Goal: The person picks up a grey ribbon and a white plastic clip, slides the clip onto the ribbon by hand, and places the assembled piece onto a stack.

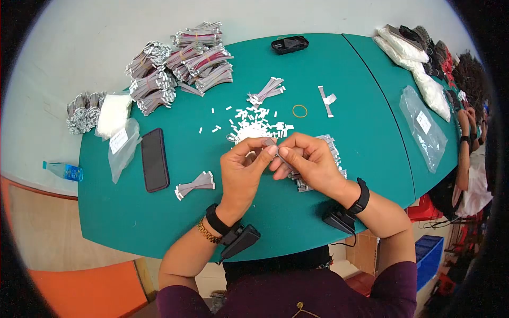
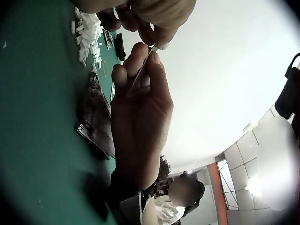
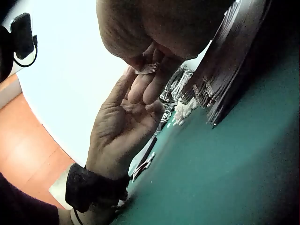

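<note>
Both hands meet above the middle of the table around a thin grey ribbon cable [image 1: 269,142]. My left hand [image 1: 243,172] pinches it between thumb and fingers; my right hand [image 1: 317,167] has thumb and fingertips on the same small piece. In the left wrist view, the strip [image 2: 142,71] lies across the fingers of the right hand [image 2: 141,112]. The right wrist view shows a cable end [image 3: 148,69] at the fingertips, with the left hand [image 3: 123,124] below it. Fingers cover the joining point. Beyond the hands lie small white connectors [image 1: 254,129]; a cable stack [image 1: 332,146] is partly behind the right hand.
Tied cable bundles [image 1: 204,58] are piled at the back left. A phone [image 1: 155,160] and crossed cables [image 1: 196,184] lie left; a rubber band [image 1: 299,111], a single cable [image 1: 326,102] and a black pouch [image 1: 289,44] lie farther back. A plastic bag [image 1: 423,127] is right.
</note>
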